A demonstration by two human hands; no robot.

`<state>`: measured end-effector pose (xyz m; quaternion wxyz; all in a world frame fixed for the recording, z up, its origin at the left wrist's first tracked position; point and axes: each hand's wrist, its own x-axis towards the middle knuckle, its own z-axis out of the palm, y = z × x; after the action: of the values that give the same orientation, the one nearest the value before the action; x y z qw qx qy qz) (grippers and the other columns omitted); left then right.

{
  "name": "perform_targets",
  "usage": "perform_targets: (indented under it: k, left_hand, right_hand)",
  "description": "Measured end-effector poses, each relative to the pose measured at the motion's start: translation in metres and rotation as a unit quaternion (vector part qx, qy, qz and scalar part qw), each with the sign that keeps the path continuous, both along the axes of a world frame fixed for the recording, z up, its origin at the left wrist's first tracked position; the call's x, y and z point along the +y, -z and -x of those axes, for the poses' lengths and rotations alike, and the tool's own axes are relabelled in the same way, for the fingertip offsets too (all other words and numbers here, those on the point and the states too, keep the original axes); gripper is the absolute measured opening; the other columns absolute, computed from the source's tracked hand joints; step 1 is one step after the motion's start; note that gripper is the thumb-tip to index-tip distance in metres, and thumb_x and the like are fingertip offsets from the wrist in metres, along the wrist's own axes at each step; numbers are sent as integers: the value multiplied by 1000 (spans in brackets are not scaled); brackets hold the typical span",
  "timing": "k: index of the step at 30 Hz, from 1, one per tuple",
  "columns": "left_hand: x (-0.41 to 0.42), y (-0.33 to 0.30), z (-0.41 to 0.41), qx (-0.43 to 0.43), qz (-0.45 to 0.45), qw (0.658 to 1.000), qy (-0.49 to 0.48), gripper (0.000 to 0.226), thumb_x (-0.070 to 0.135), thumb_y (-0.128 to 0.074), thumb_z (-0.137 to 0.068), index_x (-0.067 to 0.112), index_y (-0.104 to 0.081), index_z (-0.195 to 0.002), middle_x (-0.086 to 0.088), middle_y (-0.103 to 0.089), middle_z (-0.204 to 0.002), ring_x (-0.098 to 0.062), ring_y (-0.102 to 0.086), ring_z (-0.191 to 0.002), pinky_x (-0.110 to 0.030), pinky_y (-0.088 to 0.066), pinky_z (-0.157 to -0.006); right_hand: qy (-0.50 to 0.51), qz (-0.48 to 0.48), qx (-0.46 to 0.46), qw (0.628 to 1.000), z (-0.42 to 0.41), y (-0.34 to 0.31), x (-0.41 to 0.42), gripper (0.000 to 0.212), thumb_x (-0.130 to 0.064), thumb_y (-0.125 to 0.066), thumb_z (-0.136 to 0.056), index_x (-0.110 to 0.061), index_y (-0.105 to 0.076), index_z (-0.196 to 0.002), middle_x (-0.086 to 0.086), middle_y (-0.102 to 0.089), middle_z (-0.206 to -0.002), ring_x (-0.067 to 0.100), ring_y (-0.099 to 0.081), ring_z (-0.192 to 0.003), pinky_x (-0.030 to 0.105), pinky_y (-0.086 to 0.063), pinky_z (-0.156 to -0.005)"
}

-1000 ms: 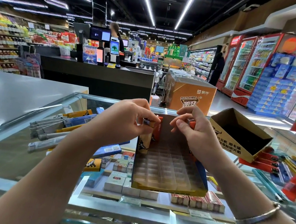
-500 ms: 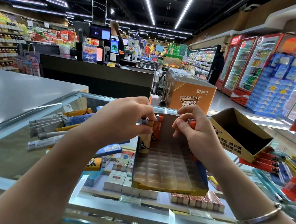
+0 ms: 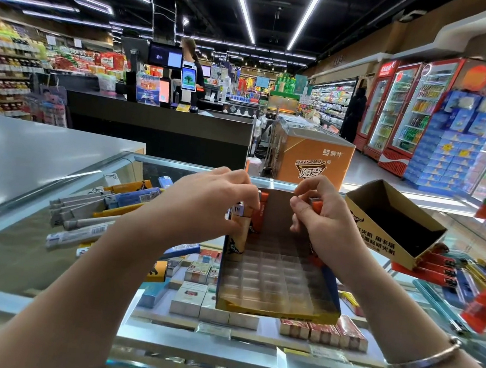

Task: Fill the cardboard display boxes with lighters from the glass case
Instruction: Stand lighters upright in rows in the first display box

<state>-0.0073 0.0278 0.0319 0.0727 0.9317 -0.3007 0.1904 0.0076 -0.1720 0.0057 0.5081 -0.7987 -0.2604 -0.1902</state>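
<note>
A cardboard display box (image 3: pixel 275 310) with a clear gridded insert lies on the glass case (image 3: pixel 59 258) in front of me. Its far left corner holds a tan lighter (image 3: pixel 238 236) and an orange one (image 3: pixel 259 215) standing upright. My left hand (image 3: pixel 204 206) pinches the top of the tan lighter. My right hand (image 3: pixel 324 221) grips an orange lighter (image 3: pixel 317 205) over the box's far right side. A second cardboard box (image 3: pixel 378 241) sits tilted to the right, propped on loose red lighters (image 3: pixel 435 267).
Long lighters and packs (image 3: pixel 90 216) lie piled on the glass to the left. Cigarette packs (image 3: pixel 195 298) show under the glass. More lighters (image 3: pixel 480 295) are scattered at the right. A checkout counter (image 3: pixel 158 128) and an orange freezer (image 3: pixel 312 161) stand beyond the case.
Both hands have stayed at the box's far end with only slight finger movement. The view has shifted a little.
</note>
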Motion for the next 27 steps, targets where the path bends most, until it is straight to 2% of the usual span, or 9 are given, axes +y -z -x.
perform_targets:
  k: [2, 4, 6, 9, 14, 17, 21, 24, 27]
  left_hand:
    - [1, 2, -3, 30, 20, 999, 7, 47, 32, -70, -79, 42, -51, -120, 16, -44, -112, -5, -39, -106, -32, -45, -84]
    - [1, 3, -5, 40, 65, 997, 28, 49, 32, -70, -78, 42, -50, -122, 17, -45, -108, -4, -38, -104, -33, -43, -87]
    - [-3, 5, -5, 27, 131, 989, 62, 41, 34, -69, -79, 38, -55, -118, 21, -44, -104, -2, -38, -104, -31, -40, -89]
    - [-16, 9, -1, -53, 215, 969, 108, 28, 33, -65, -83, 32, -63, -110, 20, -47, -100, -6, -44, -103, -28, -40, -87]
    - [-31, 16, -1, -103, 189, 968, 130, 26, 27, -67, -80, 27, -68, -106, 9, -53, -102, -4, -40, -99, -21, -38, -80]
    - [-31, 18, -2, -79, 180, 973, 118, 22, 27, -72, -77, 24, -68, -98, 15, -46, -101, -5, -38, -101, -22, -39, -82]
    - [-31, 18, -2, 1, 204, 972, 120, 17, 29, -70, -78, 25, -64, -94, 26, -46, -96, -3, -38, -99, -19, -38, -84]
    - [-29, 15, 0, 72, 293, 945, 127, 16, 23, -69, -80, 29, -60, -91, 10, -55, -94, 2, -48, -90, -14, -42, -80]
    - [-26, 11, -1, 59, 389, 909, 138, 19, 12, -66, -82, 27, -59, -91, 3, -63, -88, -3, -58, -84, -15, -46, -79]
  right_hand:
    - [-18, -18, 18, 1000, 2, -3, 0, 20, -5, -53, -92, -23, -44, -90, 3, -49, -73, 12, -53, -52, 25, -53, -56]
    - [-42, -23, 31, 998, 5, -4, -2, 27, 2, -55, -88, -22, -42, -92, 3, -46, -77, 13, -49, -57, 23, -48, -56]
    - [-61, -2, 44, 997, 7, -5, -2, 44, 12, -54, -80, -25, -38, -98, 3, -45, -82, 13, -47, -66, 19, -45, -58]
    - [-112, 22, 92, 989, 10, -6, -1, 61, 16, -52, -73, -34, -30, -101, 4, -44, -86, 7, -49, -67, 18, -44, -57]
    - [-170, 39, 142, 974, 13, -3, 1, 72, 17, -51, -78, -43, -25, -109, 5, -49, -88, -1, -60, -66, 16, -49, -58]
    - [-185, 36, 145, 971, 12, -2, 2, 79, 20, -50, -75, -42, -22, -114, 5, -51, -86, -1, -62, -69, 14, -48, -61]
    - [-199, 16, 144, 969, 10, -2, 2, 79, 13, -56, -71, -42, -22, -116, 8, -52, -91, 6, -63, -73, 20, -52, -64]
    - [-209, -2, 145, 967, 8, -4, -2, 73, 11, -56, -70, -38, -29, -116, 10, -53, -91, 17, -58, -72, 24, -51, -61]
    - [-196, -97, 131, 967, 7, -8, -5, 58, 2, -52, -63, -28, -42, -111, 7, -56, -91, 16, -59, -77, 23, -51, -64]
